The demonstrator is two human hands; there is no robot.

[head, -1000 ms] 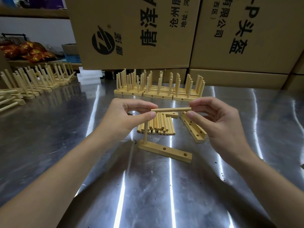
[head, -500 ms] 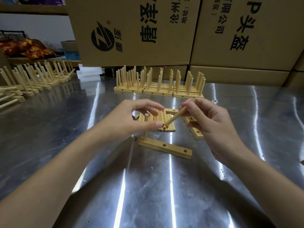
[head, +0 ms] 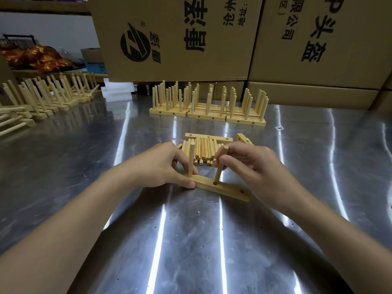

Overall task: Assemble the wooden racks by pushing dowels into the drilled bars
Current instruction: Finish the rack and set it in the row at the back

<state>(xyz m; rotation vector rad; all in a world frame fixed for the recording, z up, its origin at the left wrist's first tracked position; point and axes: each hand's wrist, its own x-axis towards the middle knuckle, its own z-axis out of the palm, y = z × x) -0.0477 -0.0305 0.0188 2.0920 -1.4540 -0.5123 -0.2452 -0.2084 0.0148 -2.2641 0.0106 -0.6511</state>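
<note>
We're looking at a scuffed steel tabletop (head: 63, 166) with long bright light streaks reflected across it. Large printed cardboard boxes (head: 169, 39) are stacked along its far edge. Past the far-left corner we see a white wall (head: 53, 24), red-orange foil packets (head: 36, 58) on a shelf, and white blocks (head: 116, 92).

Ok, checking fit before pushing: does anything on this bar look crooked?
Yes: the dowel pinched by the right hand tilts at the middle hole of the bar, while the first dowel by the left hand stands straighter.
</note>
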